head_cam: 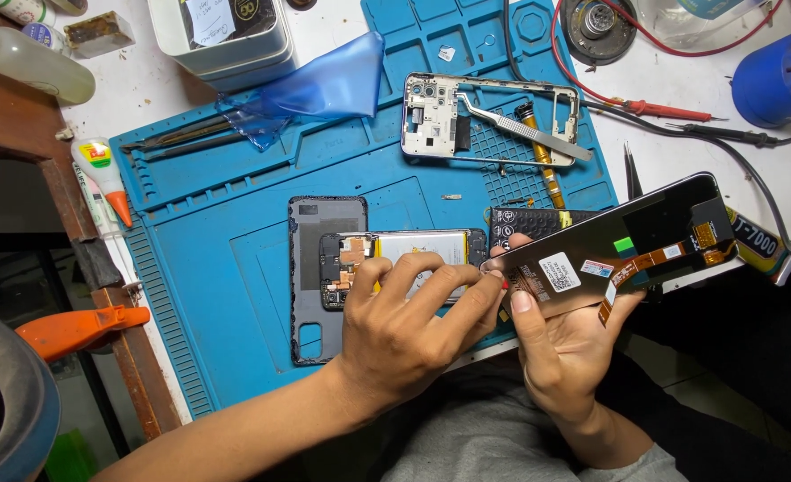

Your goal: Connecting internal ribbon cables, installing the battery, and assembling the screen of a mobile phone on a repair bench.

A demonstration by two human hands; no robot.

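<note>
Head view: looks down on a cluttered repair worktop (pixel 172 85) with a white top and a dark wooden edge at the left.
Surface: a blue silicone mat (pixel 226 268), ribbed and moulded into shallow trays, covers the middle of the worktop.
Left hand (pixel 404 326): crosses in from the near left; its fingertips pinch at the left end of the screen panel, a narrow grip, over the opened phone.
Right hand (pixel 560 353): holds the screen panel (pixel 609 245) from below, thumb on its near left corner, grip closed on it.
Screen panel: glossy dark rectangle, tilted up to the right, with stickers and an orange flex ribbon on its back; it sits right of centre, above the mat's near right edge.
Opened phone (pixel 404 263): lies flat on the mat, battery and copper-coloured parts exposed, partly on a grey back cover (pixel 324 232).
Far side: a silver mid-frame (pixel 449 112) with steel tweezers (pixel 525 129) lying across it, crumpled blue film (pixel 315 89), a white tin (pixel 226 40).
Left edge: a glue bottle with an orange tip (pixel 101 174).
</note>
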